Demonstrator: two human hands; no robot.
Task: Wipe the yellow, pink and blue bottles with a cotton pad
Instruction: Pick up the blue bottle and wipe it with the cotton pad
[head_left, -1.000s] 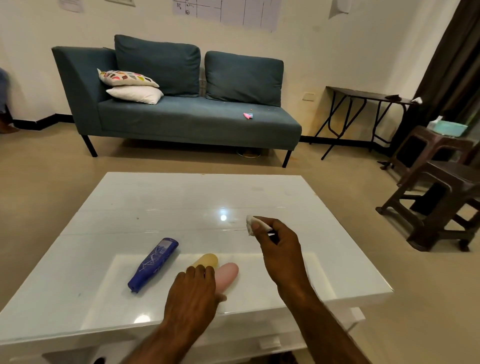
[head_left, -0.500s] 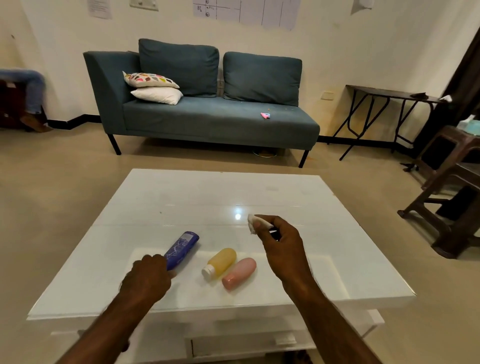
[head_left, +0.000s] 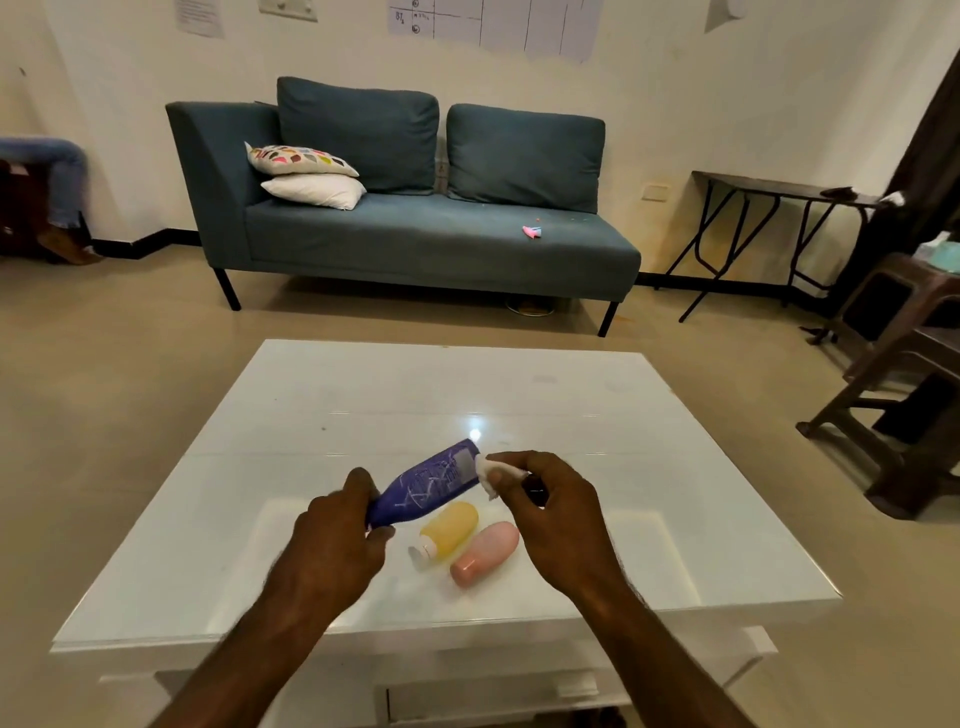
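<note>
My left hand (head_left: 332, 540) grips the lower end of the blue bottle (head_left: 428, 486) and holds it tilted above the white table (head_left: 363, 405). My right hand (head_left: 556, 514) pinches a white cotton pad (head_left: 491, 470) against the bottle's upper end. Below the blue bottle, the yellow bottle (head_left: 449, 527) with a white cap lies on its side on the table. The pink bottle (head_left: 485, 553) lies on its side just right of it, touching or nearly touching.
A teal sofa (head_left: 415, 234) with two pillows stands beyond the table. A dark folding table (head_left: 779, 192) is at the back right and brown stools (head_left: 909, 374) stand at the right. A person's legs (head_left: 57, 176) show at the far left.
My left hand moved from the pink and yellow bottles to the blue one and lifted it off the table. My right hand brought the cotton pad onto it.
</note>
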